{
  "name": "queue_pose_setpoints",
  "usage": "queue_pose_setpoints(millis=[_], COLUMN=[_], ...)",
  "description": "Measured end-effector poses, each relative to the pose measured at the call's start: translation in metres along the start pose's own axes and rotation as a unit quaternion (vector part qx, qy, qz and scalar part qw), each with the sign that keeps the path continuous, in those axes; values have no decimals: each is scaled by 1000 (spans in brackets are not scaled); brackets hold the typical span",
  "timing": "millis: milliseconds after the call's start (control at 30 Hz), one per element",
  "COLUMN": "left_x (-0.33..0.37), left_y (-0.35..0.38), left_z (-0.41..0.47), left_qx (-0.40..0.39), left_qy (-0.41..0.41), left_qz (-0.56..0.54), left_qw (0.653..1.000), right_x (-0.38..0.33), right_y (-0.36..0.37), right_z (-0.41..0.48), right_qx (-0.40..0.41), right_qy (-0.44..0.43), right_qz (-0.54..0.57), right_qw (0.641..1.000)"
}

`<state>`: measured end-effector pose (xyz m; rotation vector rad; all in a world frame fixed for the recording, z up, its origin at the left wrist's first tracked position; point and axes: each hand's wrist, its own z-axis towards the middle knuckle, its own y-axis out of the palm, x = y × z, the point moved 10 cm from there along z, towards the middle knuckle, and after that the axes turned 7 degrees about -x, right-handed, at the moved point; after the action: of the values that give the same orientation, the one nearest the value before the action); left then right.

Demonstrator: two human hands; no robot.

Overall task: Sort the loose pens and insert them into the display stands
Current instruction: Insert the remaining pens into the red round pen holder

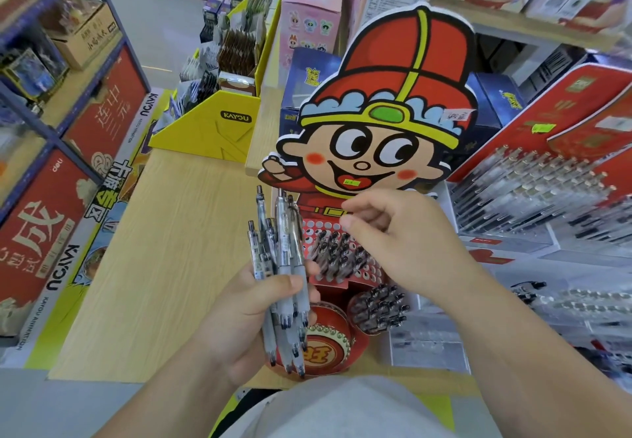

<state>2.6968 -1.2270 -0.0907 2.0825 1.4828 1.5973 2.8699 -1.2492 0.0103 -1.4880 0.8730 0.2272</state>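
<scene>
Left grip (239,318) is curled round a bunch of pens (284,266), thumb across the barrels, tips down & clickers up. The bunch hangs just left of the red stand (316,232), which has a cartoon-boy board (386,123) rising behind it. The stand's holed panel is part filled: a block of dark pens (338,254) sits mid-panel, w/ free holes showing in the top rows & along the edges. Below it a round tub (378,307) is packed w/ more dark pens, next to a red drum (328,348). Right grip (400,232) hovers over the panel, fingers loosely bent, thumb & forefinger apart, nothing in it. Step in hand is prob. taking one pen from the bunch & seating it. Best way: pinch a single pen near its top, draw it straight up so the others don't spill, check it matches the sort already in the panel, then lower it tip-first into a free hole, upright, w/o knocking its neighbours; left grip needs to be firm meanwhile. Room: at left, shelving w/ red posters (102,112); a pale wood counter (164,249) carries a yellow card box (212,130) at its back; pink boxes (311,13) stand above; at right, clear racks (533,195) of pens, blurred.
</scene>
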Motion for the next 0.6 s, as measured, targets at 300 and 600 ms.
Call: queue_pose_setpoints(millis=[300,600], left_x=[11,8], left_y=[30,27], left_z=[2,3], left_qx=[-46,-32], left_qy=[7,-12], left_qz=[98,131], left_qw=[994,991], right_x=[6,19], right_y=[24,45], right_z=[-1,-4], right_qx=[-34,-68], right_qy=[83,122], right_qz=[258,307], right_qw=[962,941])
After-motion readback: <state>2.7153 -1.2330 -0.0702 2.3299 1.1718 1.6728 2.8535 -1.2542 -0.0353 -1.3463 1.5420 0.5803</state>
